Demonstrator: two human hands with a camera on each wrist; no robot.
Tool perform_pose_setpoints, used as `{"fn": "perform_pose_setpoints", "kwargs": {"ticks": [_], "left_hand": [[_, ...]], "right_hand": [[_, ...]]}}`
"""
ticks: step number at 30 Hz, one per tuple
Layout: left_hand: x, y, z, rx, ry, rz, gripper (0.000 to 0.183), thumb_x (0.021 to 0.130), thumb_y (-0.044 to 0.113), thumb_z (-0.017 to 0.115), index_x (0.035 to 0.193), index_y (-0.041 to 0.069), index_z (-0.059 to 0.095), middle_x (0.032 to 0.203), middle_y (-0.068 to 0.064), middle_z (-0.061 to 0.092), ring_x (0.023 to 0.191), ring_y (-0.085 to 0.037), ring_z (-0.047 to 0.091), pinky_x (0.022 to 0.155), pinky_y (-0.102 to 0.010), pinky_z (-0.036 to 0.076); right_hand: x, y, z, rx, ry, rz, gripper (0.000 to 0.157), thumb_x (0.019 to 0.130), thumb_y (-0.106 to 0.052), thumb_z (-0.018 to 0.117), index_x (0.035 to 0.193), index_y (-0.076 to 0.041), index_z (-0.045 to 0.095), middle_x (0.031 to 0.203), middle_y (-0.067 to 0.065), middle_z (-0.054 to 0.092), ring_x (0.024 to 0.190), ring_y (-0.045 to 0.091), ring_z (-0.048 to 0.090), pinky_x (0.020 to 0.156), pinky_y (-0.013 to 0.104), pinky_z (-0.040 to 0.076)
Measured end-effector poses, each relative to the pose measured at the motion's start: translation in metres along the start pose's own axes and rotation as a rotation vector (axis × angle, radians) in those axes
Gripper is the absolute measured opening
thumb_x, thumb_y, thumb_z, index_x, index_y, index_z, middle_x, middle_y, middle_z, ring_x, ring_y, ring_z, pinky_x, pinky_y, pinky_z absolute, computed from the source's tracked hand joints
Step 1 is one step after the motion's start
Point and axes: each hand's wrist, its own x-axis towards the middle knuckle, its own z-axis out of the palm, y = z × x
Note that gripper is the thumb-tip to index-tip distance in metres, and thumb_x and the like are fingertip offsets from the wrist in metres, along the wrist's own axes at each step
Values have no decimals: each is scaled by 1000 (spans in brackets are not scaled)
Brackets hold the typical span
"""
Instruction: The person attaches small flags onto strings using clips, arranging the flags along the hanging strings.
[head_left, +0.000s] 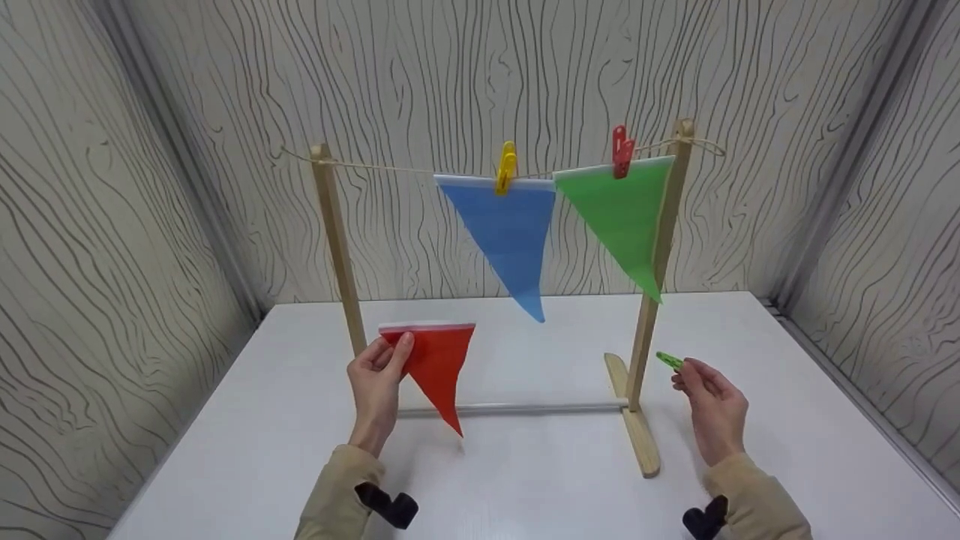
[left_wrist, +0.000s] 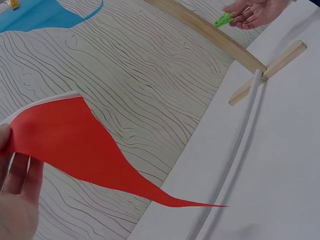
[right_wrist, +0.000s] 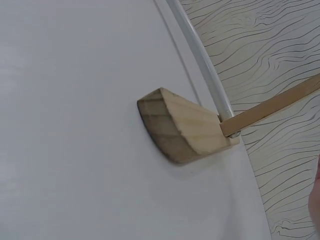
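Note:
My left hand [head_left: 381, 382] pinches a red triangular pennant [head_left: 442, 356] by its white-edged top, thumb in front; its point hangs down. In the left wrist view the red pennant [left_wrist: 75, 145] spreads out from the fingers. A small green clothespin [head_left: 670, 361] is held between thumb and fingers of my right hand [head_left: 712, 405], to the right of the stand's right post. On the string [head_left: 390, 167] above, a blue pennant [head_left: 506, 232] hangs from a yellow clothespin [head_left: 506, 169], and a green pennant [head_left: 626, 214] from a red clothespin [head_left: 622, 154].
The string runs between a left wooden post [head_left: 335, 240] and a right wooden post [head_left: 660, 262]. A white rod [head_left: 540, 407] joins them low down, and a wooden foot [head_left: 640, 442] lies on the white table [head_left: 525, 480]. Wood-grain patterned walls [head_left: 480, 67] enclose the table.

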Motion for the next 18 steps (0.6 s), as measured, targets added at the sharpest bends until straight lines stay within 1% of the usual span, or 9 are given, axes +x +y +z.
{"fn": "perform_pose_setpoints", "kwargs": {"ticks": [1,5,8,13,18], "left_hand": [[0,1,0,-10,-2,2,44,93,33,72,129,8,67,119,-9,75,107,-22,74,94,-33,59],[3,7,0,-71,-14,28,38,94,23,71,127,4,68,117,-10,76,105,-21,74,92,-33,60],[5,10,0,-108,-24,49,35,95,18,69,126,1,67,114,-11,76,103,-21,74,90,-33,60],[5,16,0,-132,-26,41,38,96,23,68,128,2,66,117,-7,76,107,-21,73,91,-32,60],[7,21,0,-176,-21,24,39,97,23,67,129,2,65,118,-5,75,109,-22,72,92,-33,60]], "right_hand": [[-1,0,0,34,-15,-5,12,96,-14,67,107,-13,69,95,-7,74,88,6,69,86,16,57],[-4,-1,2,134,-83,-62,12,97,-6,63,106,-9,71,96,-2,75,88,9,70,85,18,58],[-6,-1,6,176,-121,-95,14,98,-3,61,106,-6,71,97,0,74,88,10,71,84,19,58],[-11,-6,16,198,-130,-86,15,99,-10,61,110,-6,71,101,0,73,90,10,72,88,20,58],[-17,-11,28,171,-141,-95,22,100,-14,60,117,-3,67,105,-1,72,92,9,71,92,20,57]]}}
